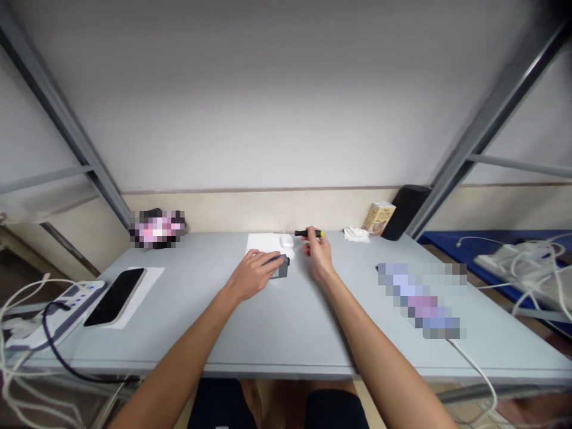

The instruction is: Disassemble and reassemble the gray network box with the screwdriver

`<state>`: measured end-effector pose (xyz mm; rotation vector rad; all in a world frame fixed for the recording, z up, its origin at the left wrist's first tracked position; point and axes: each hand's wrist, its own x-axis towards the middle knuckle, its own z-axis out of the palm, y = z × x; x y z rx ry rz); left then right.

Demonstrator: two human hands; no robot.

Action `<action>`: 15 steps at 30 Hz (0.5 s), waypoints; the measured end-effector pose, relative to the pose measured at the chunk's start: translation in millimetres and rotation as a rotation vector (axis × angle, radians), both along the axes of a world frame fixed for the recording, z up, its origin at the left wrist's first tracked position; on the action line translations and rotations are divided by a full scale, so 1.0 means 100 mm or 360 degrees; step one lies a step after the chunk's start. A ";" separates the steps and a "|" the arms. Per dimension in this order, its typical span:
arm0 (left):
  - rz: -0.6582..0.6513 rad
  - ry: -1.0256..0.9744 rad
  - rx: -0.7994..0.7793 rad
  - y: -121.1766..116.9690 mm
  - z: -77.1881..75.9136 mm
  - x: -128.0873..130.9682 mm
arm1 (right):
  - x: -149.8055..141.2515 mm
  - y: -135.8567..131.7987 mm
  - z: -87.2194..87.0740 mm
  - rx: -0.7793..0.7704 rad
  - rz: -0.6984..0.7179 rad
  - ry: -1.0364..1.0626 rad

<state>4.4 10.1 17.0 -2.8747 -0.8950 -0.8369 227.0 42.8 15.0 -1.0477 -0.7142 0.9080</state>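
Note:
My left hand [254, 274] rests over a small dark grey boxy device [280, 269] on the table, its fingers curled across the top. The device has a ridged upper side and a paler panel, partly hidden by my fingers. My right hand [318, 250] is closed round a screwdriver [302, 233] with a black handle and a yellow end. It is held roughly level above the table, pointing left, its thin shaft hard to make out. Between and beyond my hands, a white rounded case [286, 241] lies by a white sheet of paper [259, 243].
On the left are a black phone [117, 295] on paper and a white power strip [62, 316] with tangled cables. At the back right stand a crumpled tissue [356, 234], a small box [379, 218] and a black cylinder [406, 211]. A blurred-out item [417, 301] with a cable lies right.

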 end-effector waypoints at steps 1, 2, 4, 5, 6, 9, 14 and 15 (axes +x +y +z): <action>0.0013 -0.0067 -0.0025 -0.02 0.01 0.00 | -0.04 -0.01 -0.03 0.0012 0.0052 -0.0088; 0.0035 -0.0154 -0.0053 -0.03 0.02 0.00 | -0.07 -0.03 -0.05 0.0035 0.0112 -0.0178; 0.0119 -0.0388 -0.0104 -0.03 0.04 -0.02 | -0.14 -0.06 -0.08 0.0089 0.0224 -0.0329; 0.0187 -0.0521 -0.0123 -0.01 0.04 -0.04 | -0.16 -0.08 -0.09 0.0107 0.0280 -0.0388; 0.0274 -0.0652 -0.0135 0.02 0.04 -0.07 | -0.18 -0.10 -0.09 0.0113 0.0329 -0.0433; 0.0597 -0.0857 -0.0179 0.16 -0.02 -0.17 | -0.21 -0.14 -0.09 0.0081 0.0433 -0.0508; 0.0835 -0.0512 -0.0359 0.32 -0.18 -0.28 | -0.22 -0.16 -0.10 0.0034 0.0477 -0.0581; 0.0839 -0.0445 -0.0379 0.32 -0.20 -0.28 | -0.22 -0.16 -0.11 0.0031 0.0477 -0.0582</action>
